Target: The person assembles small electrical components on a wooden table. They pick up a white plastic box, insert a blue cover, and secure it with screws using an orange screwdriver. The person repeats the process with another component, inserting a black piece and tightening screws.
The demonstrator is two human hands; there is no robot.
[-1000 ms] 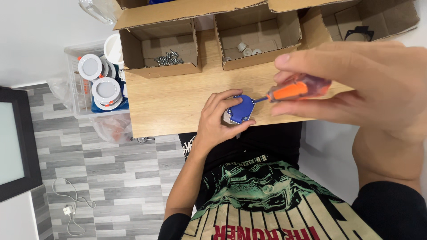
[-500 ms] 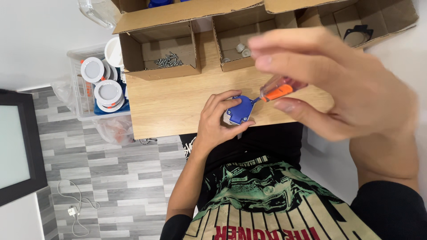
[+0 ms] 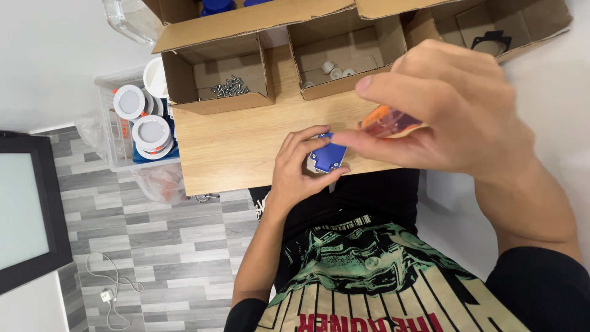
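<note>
My left hand (image 3: 300, 167) grips a small blue and white plastic part (image 3: 326, 157) at the near edge of the wooden table (image 3: 233, 147). My right hand (image 3: 455, 110) is close to the camera and pinches an orange-handled screwdriver (image 3: 386, 122), which points toward the blue part. The screwdriver's tip is hidden behind my fingers.
Open cardboard boxes stand at the table's back: one with screws (image 3: 230, 87), one with small white parts (image 3: 335, 69), one with a black ring (image 3: 490, 43). A clear crate (image 3: 110, 123) of round white lamps (image 3: 150, 132) sits left of the table on the grey floor. A dark-framed panel (image 3: 24, 209) stands far left.
My right hand has turned on the screwdriver and now covers most of its orange handle. The left hand keeps hold of the blue part in about the same place.
</note>
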